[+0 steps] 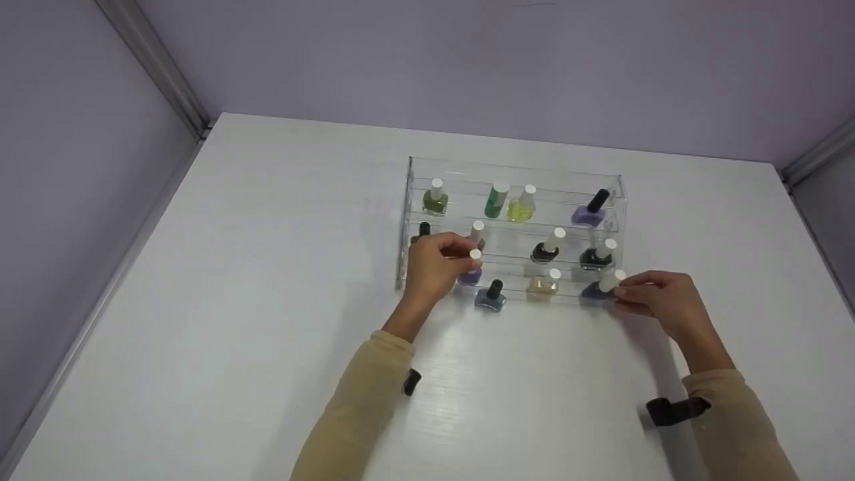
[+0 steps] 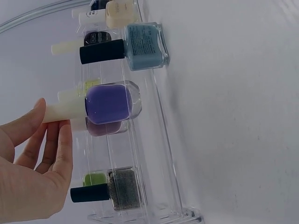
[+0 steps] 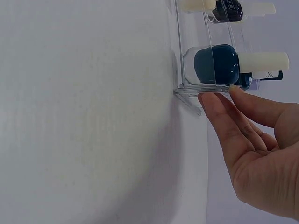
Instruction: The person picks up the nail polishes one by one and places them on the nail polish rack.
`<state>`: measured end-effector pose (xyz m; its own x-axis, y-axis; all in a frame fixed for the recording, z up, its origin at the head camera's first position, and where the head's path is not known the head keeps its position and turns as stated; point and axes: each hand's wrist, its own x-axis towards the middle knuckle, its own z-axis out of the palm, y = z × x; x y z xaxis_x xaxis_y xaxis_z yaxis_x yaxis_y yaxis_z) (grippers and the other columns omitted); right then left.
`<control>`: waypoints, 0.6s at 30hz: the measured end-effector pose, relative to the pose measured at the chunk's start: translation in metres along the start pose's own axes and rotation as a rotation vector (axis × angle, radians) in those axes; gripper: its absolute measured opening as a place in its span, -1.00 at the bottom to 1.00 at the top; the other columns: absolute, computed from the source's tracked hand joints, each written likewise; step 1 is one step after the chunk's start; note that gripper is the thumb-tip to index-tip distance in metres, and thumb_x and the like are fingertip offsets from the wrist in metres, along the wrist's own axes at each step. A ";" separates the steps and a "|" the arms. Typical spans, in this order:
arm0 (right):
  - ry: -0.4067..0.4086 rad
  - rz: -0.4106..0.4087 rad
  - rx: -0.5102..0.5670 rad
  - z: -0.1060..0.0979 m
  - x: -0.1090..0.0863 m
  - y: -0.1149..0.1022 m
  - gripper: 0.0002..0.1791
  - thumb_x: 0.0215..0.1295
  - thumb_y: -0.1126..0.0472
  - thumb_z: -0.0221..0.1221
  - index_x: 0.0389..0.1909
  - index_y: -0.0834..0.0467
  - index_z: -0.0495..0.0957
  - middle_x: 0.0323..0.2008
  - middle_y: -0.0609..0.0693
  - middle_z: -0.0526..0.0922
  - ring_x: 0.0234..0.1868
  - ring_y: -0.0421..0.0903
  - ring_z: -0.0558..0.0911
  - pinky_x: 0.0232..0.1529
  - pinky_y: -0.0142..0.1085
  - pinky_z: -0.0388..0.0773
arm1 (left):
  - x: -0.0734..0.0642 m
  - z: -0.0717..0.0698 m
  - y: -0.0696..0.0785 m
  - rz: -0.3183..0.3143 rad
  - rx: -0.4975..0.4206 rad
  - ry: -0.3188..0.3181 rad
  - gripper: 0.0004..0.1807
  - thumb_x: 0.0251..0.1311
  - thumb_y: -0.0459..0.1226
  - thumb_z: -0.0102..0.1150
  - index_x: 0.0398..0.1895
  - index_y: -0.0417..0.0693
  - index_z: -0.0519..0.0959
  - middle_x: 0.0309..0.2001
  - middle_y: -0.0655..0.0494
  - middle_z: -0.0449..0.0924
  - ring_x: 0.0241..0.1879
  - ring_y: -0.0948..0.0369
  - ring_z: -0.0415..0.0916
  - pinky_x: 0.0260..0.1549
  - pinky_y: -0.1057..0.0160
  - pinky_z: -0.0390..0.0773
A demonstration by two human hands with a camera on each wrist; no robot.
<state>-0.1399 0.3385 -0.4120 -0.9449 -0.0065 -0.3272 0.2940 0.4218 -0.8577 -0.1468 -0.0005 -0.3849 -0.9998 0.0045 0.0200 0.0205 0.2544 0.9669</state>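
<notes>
My left hand pinches the white cap of a purple nail polish bottle between thumb and fingers. The bottle is upright at the front tier of a clear acrylic display rack. At the rack's right end, the thumb and fingers of my right hand grip the edge of the side panel. Right beside them a dark teal bottle with a white cap sits in the front tier. A light blue bottle with a black cap stands at the rack's front edge, to the right of the purple one.
Green, yellow and lilac bottles are among those on the back tier. Dark bottles occupy the middle tier, and a cream bottle the front. The white table meets a pale wall behind.
</notes>
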 end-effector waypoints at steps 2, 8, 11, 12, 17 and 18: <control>0.000 -0.002 0.002 0.000 0.000 0.000 -0.58 0.20 0.26 0.18 -0.06 0.51 0.41 -0.34 0.00 0.63 -0.31 -0.11 0.67 -0.23 -0.28 0.57 | 0.000 0.000 -0.001 0.002 0.005 0.001 -0.83 -0.16 -0.46 0.37 -0.41 -0.21 0.64 -0.35 0.04 0.63 -0.33 0.21 0.57 -0.33 0.37 0.54; 0.000 -0.002 0.020 0.000 0.000 0.000 -0.58 0.19 0.26 0.19 -0.06 0.52 0.41 -0.36 -0.02 0.64 -0.31 -0.10 0.67 -0.24 -0.27 0.57 | -0.001 0.002 -0.006 0.000 0.037 0.008 -0.84 -0.15 -0.44 0.38 -0.41 -0.19 0.65 -0.33 0.04 0.63 -0.32 0.21 0.56 -0.31 0.39 0.53; -0.001 0.000 0.023 0.000 0.000 0.000 -0.57 0.19 0.26 0.20 -0.06 0.52 0.41 -0.36 -0.02 0.64 -0.31 -0.09 0.67 -0.23 -0.26 0.57 | -0.001 0.002 -0.008 -0.010 0.040 0.009 -0.83 -0.16 -0.44 0.38 -0.41 -0.18 0.65 -0.32 0.05 0.63 -0.31 0.22 0.56 -0.30 0.39 0.53; -0.002 0.001 0.025 0.000 0.000 0.000 -0.57 0.18 0.26 0.20 -0.06 0.52 0.41 -0.36 -0.02 0.64 -0.31 -0.09 0.67 -0.23 -0.26 0.57 | -0.001 0.002 -0.009 -0.010 0.040 0.010 -0.83 -0.16 -0.45 0.38 -0.41 -0.18 0.65 -0.33 0.05 0.63 -0.31 0.21 0.55 -0.30 0.39 0.53; 0.004 0.000 0.046 0.001 0.000 -0.001 -0.60 0.17 0.29 0.20 -0.09 0.52 0.42 -0.36 -0.02 0.62 -0.32 -0.10 0.67 -0.23 -0.27 0.57 | -0.001 0.003 -0.012 -0.012 0.030 0.010 -0.82 -0.16 -0.45 0.37 -0.41 -0.18 0.64 -0.33 0.06 0.62 -0.32 0.21 0.54 -0.31 0.39 0.52; 0.005 -0.003 0.052 0.001 0.000 -0.001 -0.61 0.17 0.30 0.20 -0.10 0.52 0.42 -0.36 -0.01 0.61 -0.32 -0.10 0.67 -0.23 -0.27 0.57 | -0.001 0.003 -0.012 -0.011 0.026 0.009 -0.82 -0.17 -0.45 0.38 -0.41 -0.19 0.64 -0.33 0.06 0.62 -0.32 0.21 0.54 -0.31 0.39 0.52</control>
<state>-0.1396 0.3371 -0.4117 -0.9465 -0.0030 -0.3228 0.2983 0.3743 -0.8780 -0.1456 -0.0009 -0.3974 -0.9999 -0.0070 0.0119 0.0095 0.2794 0.9601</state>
